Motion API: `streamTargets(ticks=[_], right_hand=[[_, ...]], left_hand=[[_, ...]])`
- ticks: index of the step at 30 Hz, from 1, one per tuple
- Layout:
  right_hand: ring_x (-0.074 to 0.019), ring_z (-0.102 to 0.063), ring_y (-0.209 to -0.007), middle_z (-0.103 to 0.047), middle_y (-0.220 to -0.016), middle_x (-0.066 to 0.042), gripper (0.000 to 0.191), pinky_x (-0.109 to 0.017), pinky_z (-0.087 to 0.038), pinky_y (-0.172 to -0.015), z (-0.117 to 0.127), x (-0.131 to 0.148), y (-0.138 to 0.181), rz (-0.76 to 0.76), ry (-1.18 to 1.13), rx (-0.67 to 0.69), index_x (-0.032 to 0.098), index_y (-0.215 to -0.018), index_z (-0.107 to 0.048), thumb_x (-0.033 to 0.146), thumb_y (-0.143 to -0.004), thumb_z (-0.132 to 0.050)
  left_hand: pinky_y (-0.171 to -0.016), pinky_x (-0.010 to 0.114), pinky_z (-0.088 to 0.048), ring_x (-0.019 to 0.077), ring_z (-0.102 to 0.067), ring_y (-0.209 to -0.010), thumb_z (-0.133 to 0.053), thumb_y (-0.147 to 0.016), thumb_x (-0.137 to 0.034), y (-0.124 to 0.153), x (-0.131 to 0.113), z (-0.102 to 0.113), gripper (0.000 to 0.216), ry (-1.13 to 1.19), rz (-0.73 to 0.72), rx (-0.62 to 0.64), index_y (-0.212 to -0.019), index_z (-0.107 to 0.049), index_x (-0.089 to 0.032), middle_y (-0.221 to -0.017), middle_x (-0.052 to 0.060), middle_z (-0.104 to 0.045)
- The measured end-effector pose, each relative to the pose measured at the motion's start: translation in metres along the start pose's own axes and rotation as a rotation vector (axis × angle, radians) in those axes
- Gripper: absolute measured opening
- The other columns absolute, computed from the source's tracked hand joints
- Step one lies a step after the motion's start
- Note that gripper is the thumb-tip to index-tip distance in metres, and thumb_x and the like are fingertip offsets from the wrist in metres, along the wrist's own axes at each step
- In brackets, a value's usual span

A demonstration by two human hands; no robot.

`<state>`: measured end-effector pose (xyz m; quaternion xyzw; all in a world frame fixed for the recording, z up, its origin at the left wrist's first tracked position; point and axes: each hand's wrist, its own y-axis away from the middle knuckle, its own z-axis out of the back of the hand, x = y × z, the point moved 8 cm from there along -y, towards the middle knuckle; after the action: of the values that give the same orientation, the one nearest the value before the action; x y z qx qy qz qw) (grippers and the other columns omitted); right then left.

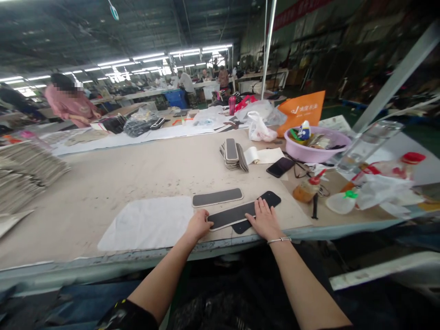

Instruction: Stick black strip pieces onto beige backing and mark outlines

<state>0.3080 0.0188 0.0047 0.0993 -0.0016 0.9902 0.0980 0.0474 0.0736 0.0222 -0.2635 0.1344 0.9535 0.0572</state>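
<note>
A long dark-grey panel with a pale border (pixel 232 214) lies slanted near the table's front edge. At its left end, my left hand (pixel 200 224) is closed, thumb and fingers gripping the rounded tip. My right hand (pixel 265 219) lies flat on the panel's right part, fingers spread. Under the panel, crossing it at an angle, is a black rounded piece (pixel 271 199) with small holes. Just behind sits a second pale-edged grey panel (pixel 217 197). To the left of my left hand a white sheet (pixel 147 224) is spread on the table.
A stack of similar panels (pixel 231 153) stands farther back, beside a white roll (pixel 266 156) and a phone (pixel 280 167). On the right are a purple basin (pixel 309 153) and a glue bottle (pixel 307 189). Stacked sheets (pixel 27 174) fill the left. A person (pixel 72 103) stands beyond.
</note>
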Motion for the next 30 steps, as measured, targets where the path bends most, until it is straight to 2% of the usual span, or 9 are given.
streamTargets(ticks=[3,6,9,14,16,20,24,27,30], right_hand=[[-0.0231,-0.009,-0.132,-0.017,-0.144,-0.012,0.074,-0.043,-0.006,-0.106,0.007,0.0,0.001,-0.012,-0.084,-0.036,0.008,-0.138,-0.02,0.056,-0.082,-0.033],[-0.0246,-0.022,-0.128,-0.031,-0.137,-0.015,0.081,-0.041,-0.015,-0.105,0.018,-0.004,0.002,-0.036,-0.2,-0.107,0.008,-0.139,-0.016,0.05,-0.076,-0.047],[-0.026,-0.032,-0.122,-0.038,-0.131,-0.017,0.089,-0.038,-0.026,-0.101,0.031,-0.014,0.004,-0.078,-0.323,-0.2,0.009,-0.139,-0.014,0.046,-0.07,-0.057],[-0.0241,-0.046,-0.111,-0.04,-0.126,-0.017,0.082,-0.036,-0.039,-0.092,0.038,-0.042,0.004,-0.231,-0.566,-0.299,0.012,-0.139,-0.013,0.043,-0.074,-0.052],[-0.0218,-0.052,-0.103,-0.043,-0.123,-0.016,0.079,-0.034,-0.042,-0.089,0.036,-0.045,0.002,-0.247,-0.629,-0.3,0.011,-0.138,-0.015,0.043,-0.075,-0.05],[-0.0229,-0.048,-0.107,-0.044,-0.122,-0.016,0.072,-0.035,-0.039,-0.093,0.036,-0.039,-0.001,-0.212,-0.576,-0.294,0.01,-0.136,-0.023,0.039,-0.076,-0.05],[-0.0258,-0.035,-0.119,-0.042,-0.125,-0.017,0.064,-0.036,-0.031,-0.1,0.038,-0.027,-0.003,-0.158,-0.403,-0.258,0.007,-0.131,-0.035,0.035,-0.076,-0.049],[-0.0262,-0.034,-0.12,-0.04,-0.126,-0.017,0.063,-0.036,-0.03,-0.1,0.037,-0.026,-0.005,-0.164,-0.325,-0.243,0.007,-0.131,-0.036,0.035,-0.076,-0.049],[-0.0269,-0.033,-0.12,-0.04,-0.126,-0.017,0.063,-0.036,-0.03,-0.1,0.034,-0.027,-0.009,-0.185,-0.284,-0.242,0.007,-0.131,-0.035,0.037,-0.077,-0.047]], left_hand=[[-0.067,0.027,-0.038,0.021,-0.055,-0.082,-0.068,-0.053,-0.021,-0.004,-0.011,0.004,0.029,-0.039,-0.026,-0.004,-0.077,-0.052,-0.017,-0.086,0.006,-0.057],[-0.062,0.026,-0.037,0.0196,-0.054,-0.075,-0.071,-0.046,-0.018,-0.005,-0.021,0.005,0.033,-0.027,-0.059,0.027,-0.07,-0.049,-0.017,-0.075,0.002,-0.055],[-0.058,0.023,-0.038,0.0139,-0.053,-0.065,-0.066,-0.053,-0.018,0.001,-0.028,0.002,0.027,0.034,-0.109,0.061,-0.073,-0.048,-0.018,-0.064,-0.003,-0.051],[-0.057,0.024,-0.044,0.0098,-0.052,-0.057,-0.065,-0.061,-0.031,-0.01,-0.018,0.019,0.035,0.66,-0.087,0.113,-0.089,-0.049,-0.019,-0.063,-0.006,-0.049],[-0.058,0.026,-0.046,0.0105,-0.054,-0.058,-0.07,-0.055,-0.037,-0.027,-0.008,0.035,0.042,0.735,-0.038,0.085,-0.086,-0.051,-0.017,-0.061,-0.005,-0.049],[-0.059,0.026,-0.046,0.0117,-0.056,-0.06,-0.074,-0.051,-0.041,-0.061,0.007,0.067,0.045,0.601,0.01,0.027,-0.084,-0.055,-0.016,-0.061,-0.003,-0.053],[-0.069,0.032,-0.048,0.0203,-0.061,-0.076,-0.073,-0.052,-0.037,-0.084,0.016,0.082,0.044,0.37,0.057,0.008,-0.087,-0.058,-0.017,-0.071,0.004,-0.061],[-0.089,0.04,-0.039,0.0303,-0.05,-0.107,-0.073,-0.053,-0.034,-0.094,0.012,0.084,0.05,0.202,0.07,-0.04,-0.098,-0.058,-0.017,-0.104,0.012,-0.061],[-0.105,0.038,-0.02,0.0284,-0.022,-0.13,-0.06,-0.069,-0.039,-0.096,-0.023,0.078,0.056,0.034,-0.095,-0.139,-0.119,-0.048,-0.017,-0.137,0.012,-0.035]])
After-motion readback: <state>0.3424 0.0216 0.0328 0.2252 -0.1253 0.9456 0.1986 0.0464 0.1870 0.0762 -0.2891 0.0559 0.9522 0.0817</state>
